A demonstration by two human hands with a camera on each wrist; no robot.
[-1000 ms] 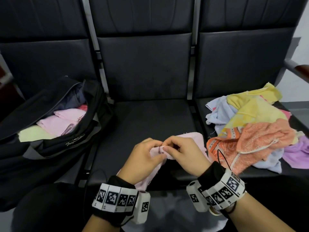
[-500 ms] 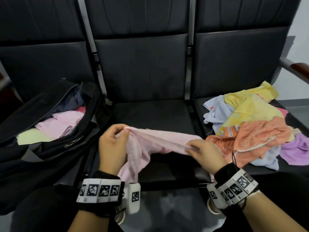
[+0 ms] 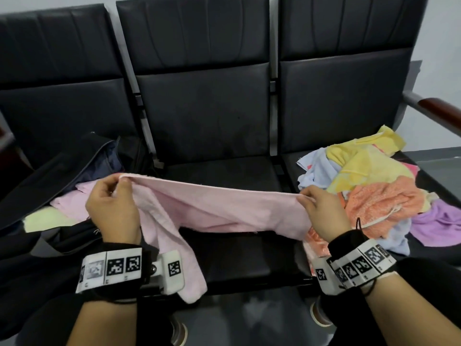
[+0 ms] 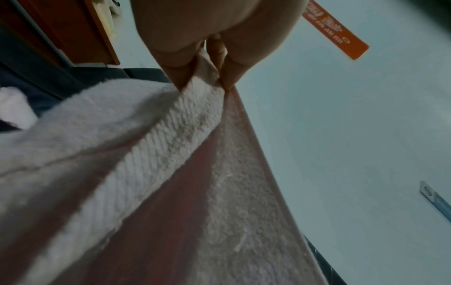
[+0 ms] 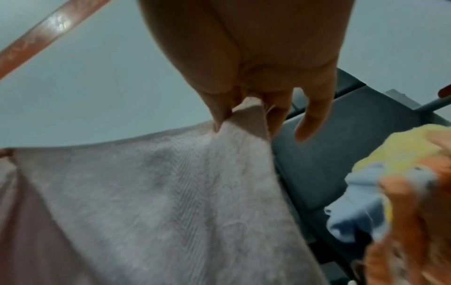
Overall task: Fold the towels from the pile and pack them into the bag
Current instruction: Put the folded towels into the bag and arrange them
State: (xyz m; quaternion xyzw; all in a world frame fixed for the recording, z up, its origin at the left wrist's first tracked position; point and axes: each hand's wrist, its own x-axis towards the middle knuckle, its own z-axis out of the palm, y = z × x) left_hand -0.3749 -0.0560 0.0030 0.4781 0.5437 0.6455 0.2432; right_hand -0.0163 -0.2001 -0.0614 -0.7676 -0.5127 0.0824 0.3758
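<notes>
Head view: a pale pink terry towel is stretched level between two hands above the middle seat of a black padded three-seat bench. The left hand, at 9 o'clock of the towel, has its grip closed on one upper corner, thumb and fingertips pinching the hem. The right hand, at 3 o'clock, pinches the opposite upper corner in the same way. The top edge runs taut between the grips; the cloth sags beneath it, and a loose tail hangs at 7 o'clock past the front edge of the seat.

Left wrist view: the fingers clamp the ribbed border of the towel, which runs away down the frame. Right wrist view: thumb and forefinger nip the corner of the towel, while one finger points free beside it.

At 9 o'clock of the bench, an open black fabric bag lies on the left seat, holding folded pink and pale yellow cloths. At 3 o'clock, on the right seat, lies the pile of crumpled towels in yellow, orange, light blue and purple, just beside the right hand. Both wrists carry black bands with white square-coded markers.
</notes>
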